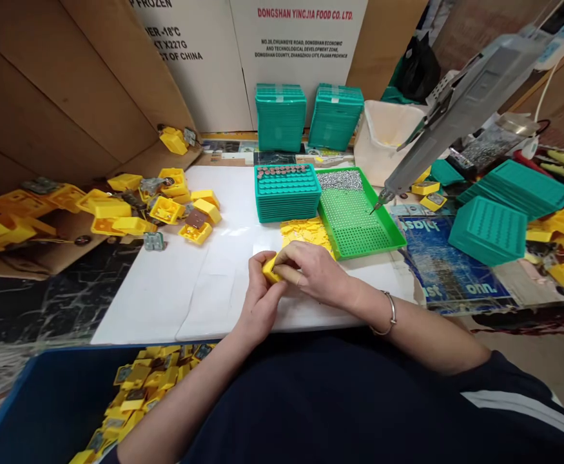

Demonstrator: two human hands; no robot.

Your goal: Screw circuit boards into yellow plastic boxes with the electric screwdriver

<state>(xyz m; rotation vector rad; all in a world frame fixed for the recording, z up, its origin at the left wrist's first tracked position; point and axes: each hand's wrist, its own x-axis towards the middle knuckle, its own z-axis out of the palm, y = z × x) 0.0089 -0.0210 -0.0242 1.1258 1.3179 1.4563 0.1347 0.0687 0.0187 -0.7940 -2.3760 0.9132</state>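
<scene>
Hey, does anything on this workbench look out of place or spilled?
The yellow casings at left look untidy: they lie tilted every which way, strewn across the cardboard and the white work surface. One gray component sits loose beside them. I see no clear damage.

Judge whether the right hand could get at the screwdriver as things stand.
Probably yes: the screwdriver slants over the green tray, on the right hand's side, with nothing visible blocking the way. That hand is busy at the yellow block, though, which the left hand also holds.
</scene>
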